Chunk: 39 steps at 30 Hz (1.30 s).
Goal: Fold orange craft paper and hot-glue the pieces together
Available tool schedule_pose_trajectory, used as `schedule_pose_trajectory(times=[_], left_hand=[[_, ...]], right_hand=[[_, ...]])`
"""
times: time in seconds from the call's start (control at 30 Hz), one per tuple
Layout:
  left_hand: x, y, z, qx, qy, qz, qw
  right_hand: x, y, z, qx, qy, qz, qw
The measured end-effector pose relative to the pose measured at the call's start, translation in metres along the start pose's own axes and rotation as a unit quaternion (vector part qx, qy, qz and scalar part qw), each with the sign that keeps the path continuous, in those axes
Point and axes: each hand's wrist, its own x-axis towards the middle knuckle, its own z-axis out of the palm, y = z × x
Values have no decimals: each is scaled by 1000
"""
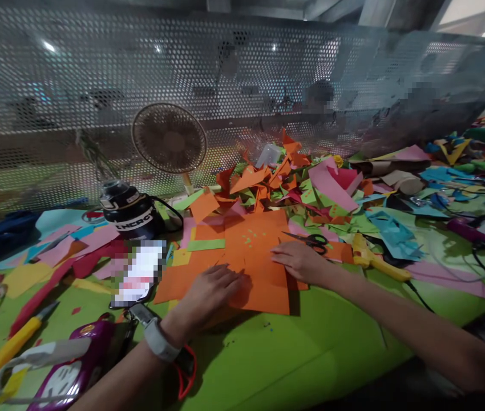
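Note:
A large orange paper sheet (263, 285) lies in front of me, with small green bits (254, 237) scattered on its upper part. My left hand (214, 291) rests on the left side of the sheet, fingers stretched out over it. At the right edge, my right hand (298, 261) lies on the paper with its fingers pointing left; its fingertips touch the sheet. Just behind the right hand are dark-handled scissors (317, 242). More orange paper (174, 279) and a light green strip (206, 244) show beneath and to the left.
A phone (142, 271) and a black jar-shaped bottle (129, 211) stand left. Yellow glue guns (375, 260) lie on both sides. Behind are a heap of paper scraps (268, 177), a round fan (169, 140) and a perforated metal screen (246, 74). The green table (311, 342) slopes away at front.

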Motion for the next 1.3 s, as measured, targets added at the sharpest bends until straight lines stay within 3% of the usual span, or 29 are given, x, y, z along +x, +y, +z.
schedule_pose_trajectory(times=[0.2,0.4,0.47,0.63,0.77,0.93,1.17,1.3], left_hand=[[-6,-2,-7,-85,-31,-38,995],[-7,-14,-14,-194,-83,-70,975],[-5,-16,-14,-218,-84,-115,966],[6,-20,-7,-238,-66,-232,941],[15,-24,1,-234,-53,-266,934],[23,-21,8,-233,-51,-280,930],[36,-18,13,-265,-81,-271,922],[39,-18,17,-214,-55,-285,933]], right_hand=[[-6,-6,-7,49,-160,10,986],[-7,-12,-21,98,-221,46,969],[-8,-17,-22,123,-203,71,969],[-3,-35,-11,237,-73,195,949],[6,-43,2,196,-6,294,935],[5,-42,0,191,0,304,933],[-1,-41,-4,211,-12,361,908],[0,-40,1,181,-8,378,908]])
